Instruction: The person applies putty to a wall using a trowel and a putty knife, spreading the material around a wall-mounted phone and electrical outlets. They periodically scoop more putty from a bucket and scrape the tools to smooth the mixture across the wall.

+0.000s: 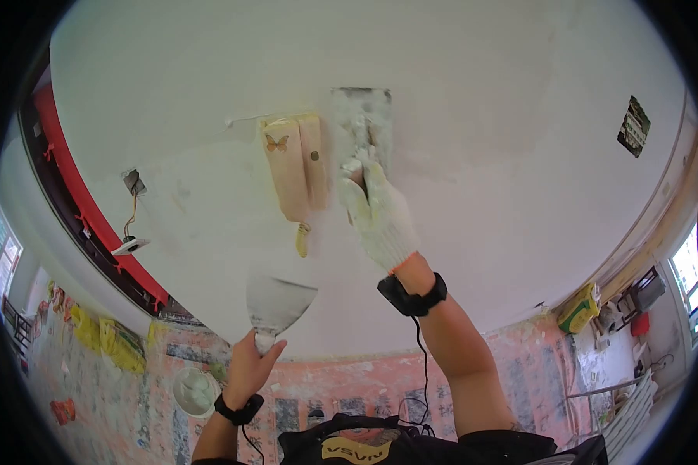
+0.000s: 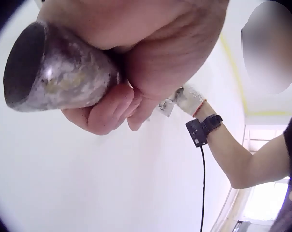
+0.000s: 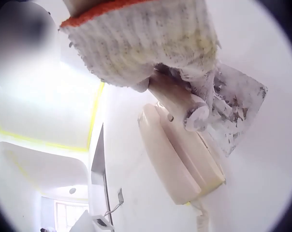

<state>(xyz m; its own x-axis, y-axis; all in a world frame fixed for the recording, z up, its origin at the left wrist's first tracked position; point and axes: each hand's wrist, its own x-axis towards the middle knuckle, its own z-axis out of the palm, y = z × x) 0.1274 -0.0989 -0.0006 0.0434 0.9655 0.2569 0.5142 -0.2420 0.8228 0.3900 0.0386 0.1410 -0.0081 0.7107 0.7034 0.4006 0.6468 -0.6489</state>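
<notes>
In the head view my right hand (image 1: 381,217), in a white knit glove, grips the handle of a putty-smeared plastering trowel (image 1: 362,102). The trowel's blade lies against the white wall (image 1: 481,93), just right of a cream wall intercom phone (image 1: 287,174) with a butterfly sticker. Its wooden handle (image 3: 172,94) shows under the glove in the right wrist view. Lower down, my bare left hand (image 1: 248,370) holds a wide putty knife (image 1: 279,301), blade upward. The left wrist view shows fingers curled round its handle (image 2: 71,79), with a smeared metal end.
An open socket box (image 1: 134,181) at the left has a switch plate (image 1: 130,246) dangling on wires. A bucket of white putty (image 1: 195,391) stands on the stained floor covering (image 1: 302,372). Yellow bags (image 1: 121,345) lie at the left; a dark patch (image 1: 634,126) marks the right wall.
</notes>
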